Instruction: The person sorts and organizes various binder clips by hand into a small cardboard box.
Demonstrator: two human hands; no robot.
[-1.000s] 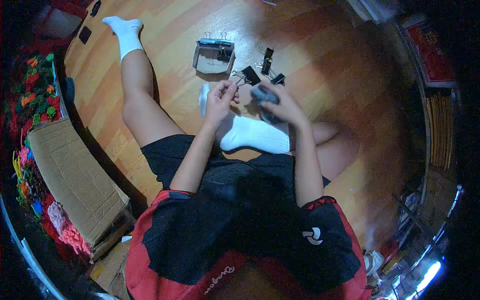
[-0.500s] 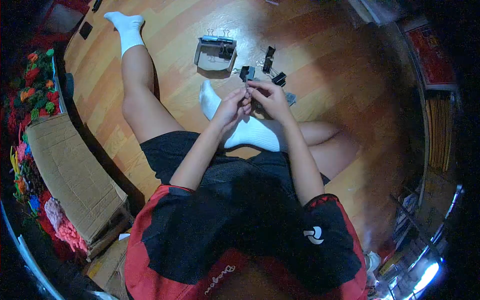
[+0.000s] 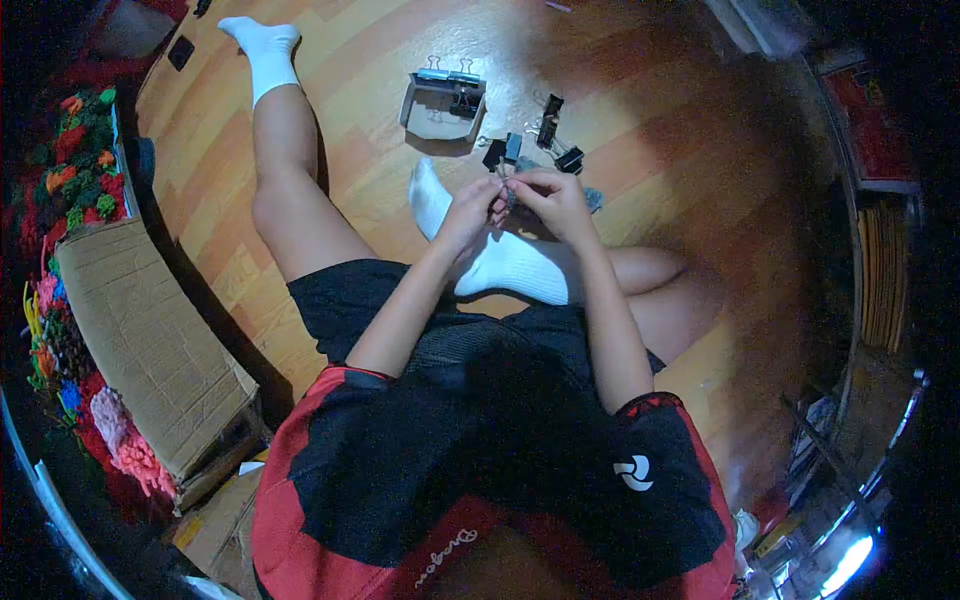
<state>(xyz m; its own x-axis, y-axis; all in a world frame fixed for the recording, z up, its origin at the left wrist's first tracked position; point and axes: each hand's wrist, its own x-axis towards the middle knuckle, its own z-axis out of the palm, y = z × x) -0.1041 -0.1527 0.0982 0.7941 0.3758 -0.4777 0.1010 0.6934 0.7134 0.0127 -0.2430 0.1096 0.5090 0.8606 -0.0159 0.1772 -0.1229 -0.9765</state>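
Over my white-socked foot, my left hand (image 3: 473,212) and my right hand (image 3: 556,204) meet with fingertips pinched together. Just beyond the fingertips is a black binder clip (image 3: 497,152), its thin wire handles running down into both pinches. The exact grip on the wires is too small to make out. Farther off lies a small open box (image 3: 425,125) with binder clips (image 3: 447,76) along its far rim and another clip (image 3: 464,104) inside at the right. More black binder clips (image 3: 569,160) lie on the floor to the right, beside a dark clip (image 3: 550,120).
A grey, fuzzy-looking piece (image 3: 592,199) lies partly under my right hand. To the left stands a cardboard box (image 3: 150,340) beside colourful yarn-like bundles (image 3: 70,190). A dark flat object (image 3: 181,53) lies near my outstretched foot. Stacked brown items (image 3: 882,280) stand at the right.
The whole view has shifted slightly. Between my fingertips the binder clip has turned a little, showing more of its body, and my hands stay close together.
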